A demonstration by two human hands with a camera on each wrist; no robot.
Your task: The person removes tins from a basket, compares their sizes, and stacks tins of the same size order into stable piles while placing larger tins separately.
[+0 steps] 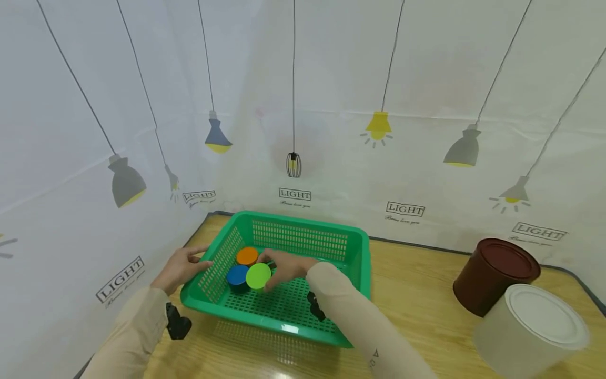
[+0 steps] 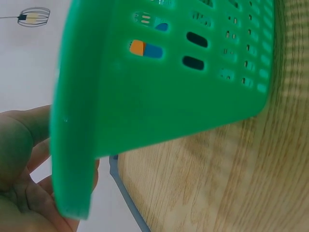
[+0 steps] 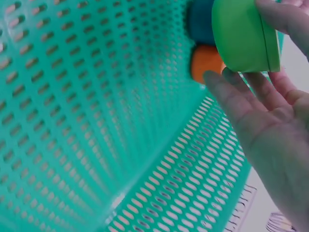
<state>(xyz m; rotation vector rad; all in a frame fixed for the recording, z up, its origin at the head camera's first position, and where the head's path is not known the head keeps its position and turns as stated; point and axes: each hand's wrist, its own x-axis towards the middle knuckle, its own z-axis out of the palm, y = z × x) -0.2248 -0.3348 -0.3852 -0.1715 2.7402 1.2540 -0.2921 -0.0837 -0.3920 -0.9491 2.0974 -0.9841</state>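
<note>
A green plastic basket [image 1: 293,325] with slotted walls stands on the wooden table. Inside it, my right hand [image 1: 285,265] grips a light-green round container [image 1: 258,276], thumb on one side and fingers on the other. In the right wrist view this container [image 3: 244,36] is tilted and shows a seam near one end. Beside it in the basket are a blue round container [image 1: 238,277] and an orange round one [image 1: 247,256]. My left hand [image 1: 179,269] rests at the basket's left rim with its fingers extended; the rim [image 2: 77,96] hides part of them in the left wrist view.
To the right on the table [image 1: 407,295] stand a dark red lidded bucket [image 1: 494,276] and a white lidded bucket [image 1: 530,331], close together. A pale wall covering [image 1: 331,79] printed with lamps rises behind the table and along its left side.
</note>
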